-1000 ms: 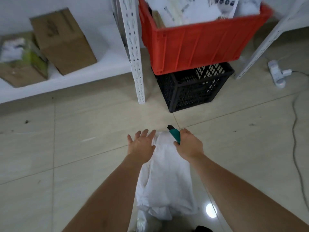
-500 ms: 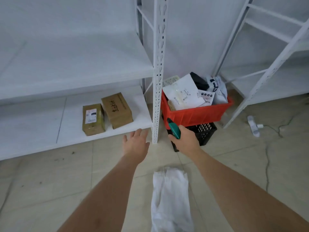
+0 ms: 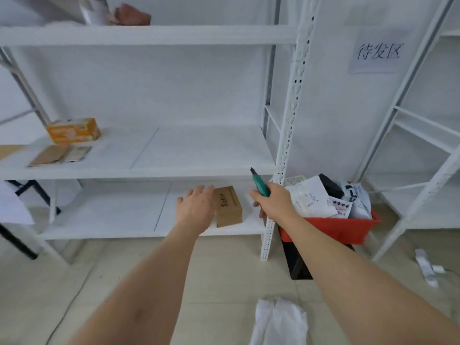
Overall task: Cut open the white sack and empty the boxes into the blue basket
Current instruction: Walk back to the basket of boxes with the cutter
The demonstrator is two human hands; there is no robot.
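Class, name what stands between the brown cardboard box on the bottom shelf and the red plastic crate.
In the head view, the white perforated shelf post stands between the brown cardboard box and the red plastic crate.

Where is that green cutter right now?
The green cutter is gripped in the right hand, tip up, between the brown box and the red crate.

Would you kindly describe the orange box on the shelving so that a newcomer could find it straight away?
Start at the white shelving unit along the wall and look at its middle shelf, far left end. The orange box stands there, with a flat brown packet lying just in front of it. It is the only bright orange item; the brown carton on the bottom shelf is plain cardboard.
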